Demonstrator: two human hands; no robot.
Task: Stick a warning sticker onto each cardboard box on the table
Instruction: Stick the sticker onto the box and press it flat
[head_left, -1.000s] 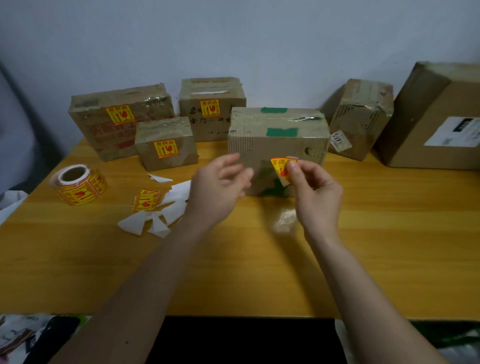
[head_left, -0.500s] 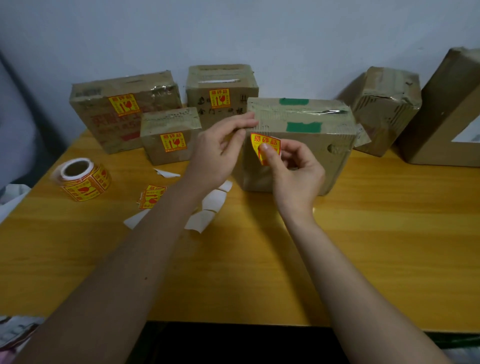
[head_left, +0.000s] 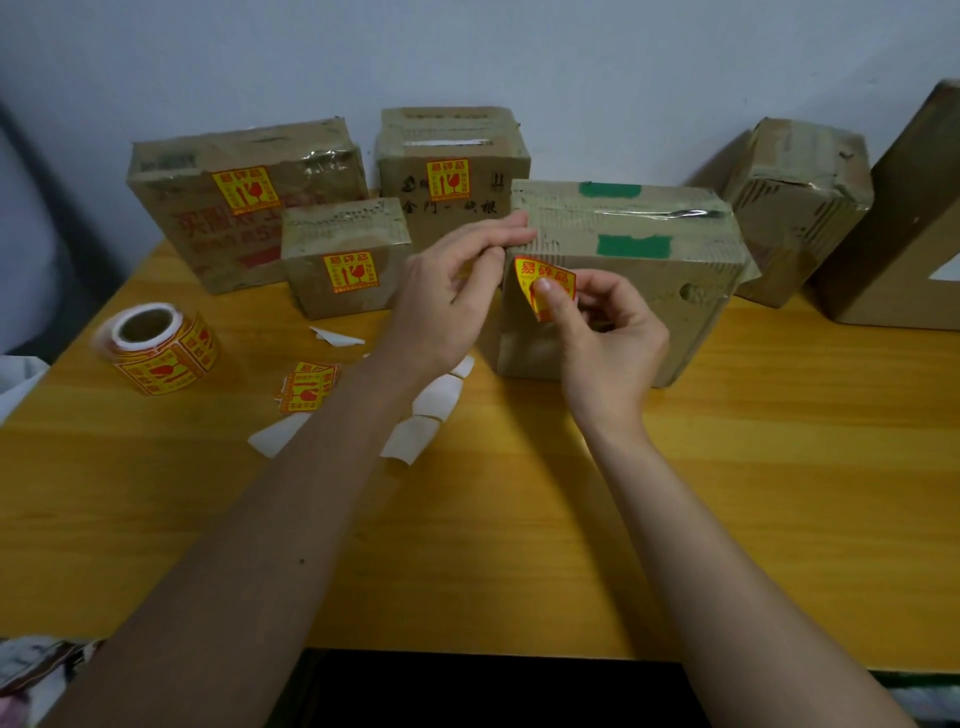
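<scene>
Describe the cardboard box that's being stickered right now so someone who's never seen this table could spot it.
On the yellow wooden table, look past the row of boxes against the wall to the brown cardboard box standing nearest the front edge, right of centre. Unlike its neighbours, it carries two green tape patches along its top, and the right hand is pressing a half-stuck yellow-and-red warning sticker on its front.

Scene surroundings. A yellow-orange wooden tabletop (head_left: 727, 493) with visible grain stands against a plain pale wall (head_left: 571, 62). White scraps of backing paper (head_left: 415, 439) lie scattered on the tabletop left of centre, some curled; one small scrap (head_left: 337, 338) lies apart, farther back. A dark vertical shape (head_left: 36, 197) stands at the left edge. Crumpled white material (head_left: 15, 374) lies beside the tabletop's left side, and patterned fabric (head_left: 31, 670) shows at the lower left corner.
</scene>
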